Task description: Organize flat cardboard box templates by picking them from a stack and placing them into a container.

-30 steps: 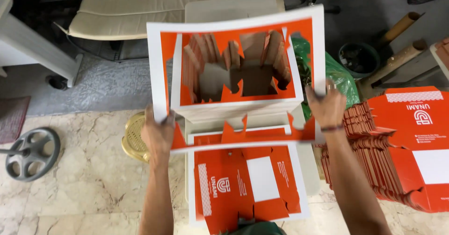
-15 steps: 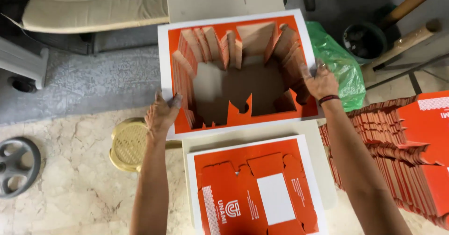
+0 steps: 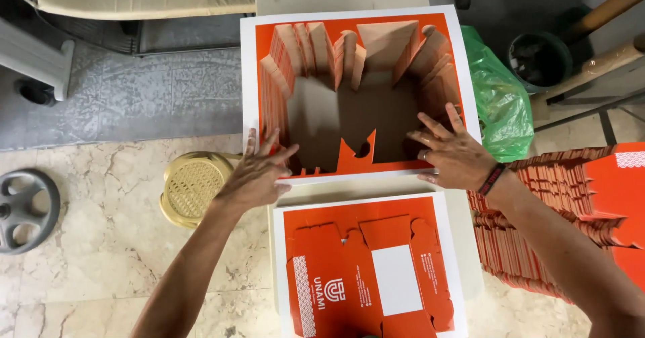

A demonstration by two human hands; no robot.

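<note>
A large white-edged orange cardboard sheet [image 3: 359,25] with its middle punched out lies flat on a pale table, on top of a pile of such frames. My left hand [image 3: 259,173] rests with spread fingers on its near left corner. My right hand [image 3: 453,153] presses on its near right edge, fingers apart, a dark band on the wrist. Nearer to me lies another printed sheet [image 3: 366,271], orange with a white border and a die-cut box outline with a white square.
A tall stack of flat orange box blanks [image 3: 571,210] stands at the right. A green plastic bag [image 3: 500,103] lies behind it, a dark bucket [image 3: 541,59] beyond. A yellow stool [image 3: 191,190] and a grey wheel [image 3: 23,207] sit on the marble floor at left.
The punched orange sheet, held up tilted before, has come down flat onto the pile. Both hands have shifted from gripping its sides to lying open on its near edge.
</note>
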